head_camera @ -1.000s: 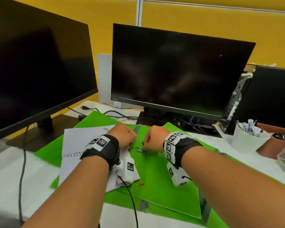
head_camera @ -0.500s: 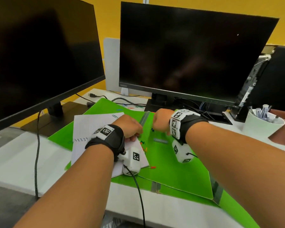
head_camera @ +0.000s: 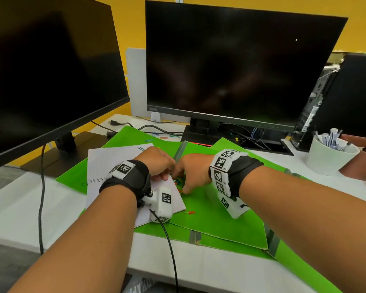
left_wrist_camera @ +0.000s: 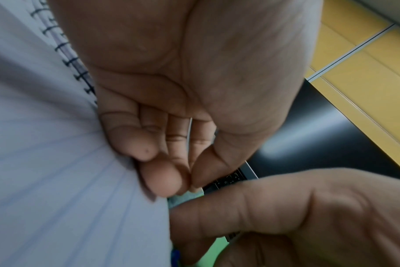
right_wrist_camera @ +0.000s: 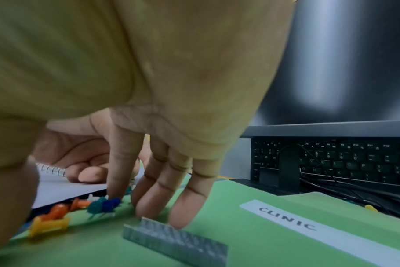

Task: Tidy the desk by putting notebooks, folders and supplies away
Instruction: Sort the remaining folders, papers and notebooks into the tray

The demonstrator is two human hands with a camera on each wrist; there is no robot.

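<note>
Both hands are meeting over a small heap of push pins (right_wrist_camera: pixel 80 207) on the green folder (head_camera: pixel 209 212).

The left hand (head_camera: pixel 156 161) is curling its fingers (left_wrist_camera: pixel 149 144), resting on the spiral notebook (head_camera: pixel 114 163); whether it is pinching anything is hard to tell. The right hand (head_camera: pixel 193 172) is reaching down with straight fingertips (right_wrist_camera: pixel 185 215), touching the folder beside the pins and a strip of staples (right_wrist_camera: pixel 176 242).

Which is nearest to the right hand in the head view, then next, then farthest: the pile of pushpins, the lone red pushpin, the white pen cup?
1. Pile of pushpins: right at the fingers of the right hand, beside the notebook edge.
2. Lone red pushpin: on the green folder, nearer the person.
3. White pen cup: far off to the right.
</note>
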